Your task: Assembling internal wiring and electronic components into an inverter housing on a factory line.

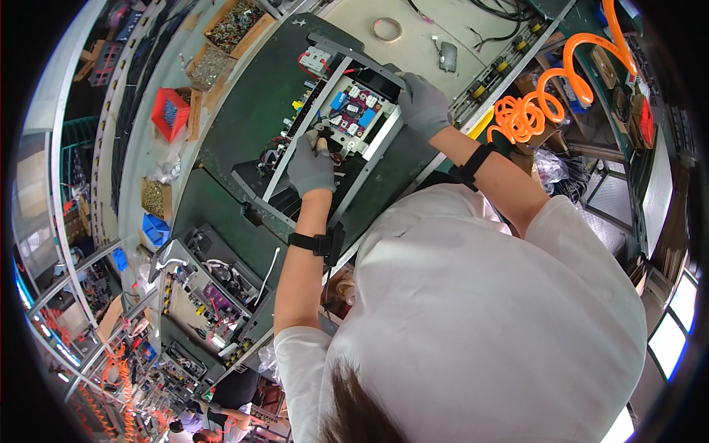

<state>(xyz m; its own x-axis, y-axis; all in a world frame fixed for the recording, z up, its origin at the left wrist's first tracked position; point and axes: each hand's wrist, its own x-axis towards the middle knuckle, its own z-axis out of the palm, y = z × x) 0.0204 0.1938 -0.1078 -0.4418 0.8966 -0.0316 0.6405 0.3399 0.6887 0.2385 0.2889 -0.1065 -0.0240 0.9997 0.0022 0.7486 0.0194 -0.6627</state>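
A metal-framed chassis (pixel 371 166) is set on the dark green counter (pixel 240 103). Inside it, the grey-gloved left hand (pixel 310 164) is placed with bent fingers beside a purple circuit board (pixel 353 111); whether anything is held cannot be told. The far right corner is touched by the right hand (pixel 423 107), its grip partly hidden. Farther left, a red bin (pixel 159 105) is seen.

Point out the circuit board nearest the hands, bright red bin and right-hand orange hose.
Circuit board (pixel 354 111): head view, middle of its face.
Bright red bin (pixel 157 111): head view, its left wall.
Orange hose (pixel 569 66): head view, its large loop.
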